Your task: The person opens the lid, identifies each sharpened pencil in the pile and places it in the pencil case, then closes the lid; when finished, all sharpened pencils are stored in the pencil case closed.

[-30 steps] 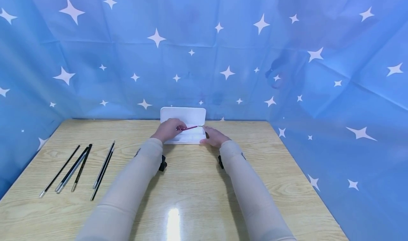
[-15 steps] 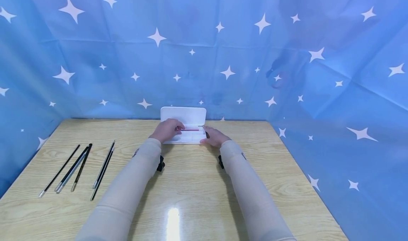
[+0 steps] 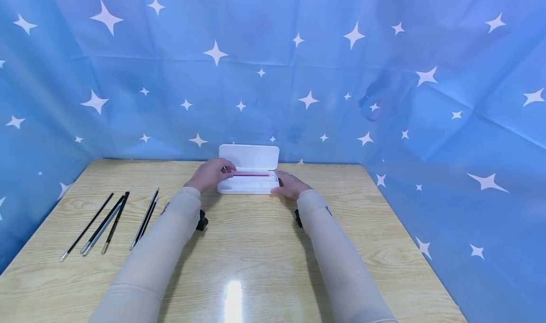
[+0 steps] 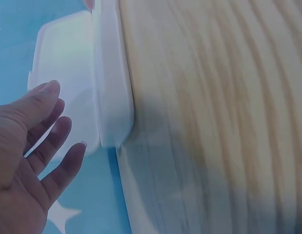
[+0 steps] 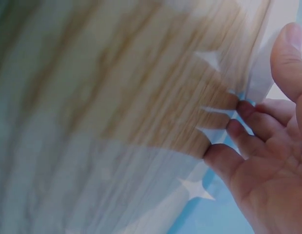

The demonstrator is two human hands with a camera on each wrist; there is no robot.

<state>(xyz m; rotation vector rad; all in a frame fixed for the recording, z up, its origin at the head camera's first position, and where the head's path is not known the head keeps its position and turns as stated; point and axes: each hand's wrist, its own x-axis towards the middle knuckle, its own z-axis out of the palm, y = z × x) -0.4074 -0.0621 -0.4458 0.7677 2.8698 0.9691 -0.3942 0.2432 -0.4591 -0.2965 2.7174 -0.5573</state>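
Note:
A white pencil case (image 3: 248, 185) stands at the table's back edge, its lid (image 3: 249, 157) raised. Inside, along the back, lies a slim red stick (image 3: 253, 175); its exact kind is too small to tell. My left hand (image 3: 212, 173) hovers by the case's left end. In the left wrist view its fingers (image 4: 63, 170) are spread and loosely bent, with nothing between them. My right hand (image 3: 291, 185) rests against the case's right end, thumb toward the front corner and fingers toward the back. In the right wrist view the thumb (image 5: 287, 63) is straight beside white plastic.
Several slim dark sticks with pale ends, such as one far-left stick (image 3: 87, 226) and one nearer my left sleeve (image 3: 145, 218), lie on the wooden table (image 3: 264, 256). A blue star-printed curtain (image 3: 273, 90) hangs behind the table and along its sides.
The red stick, tilted in my left fingers a second ago, now lies flat inside the case. My left hand has let go and drawn back left. My right hand stays at the case.

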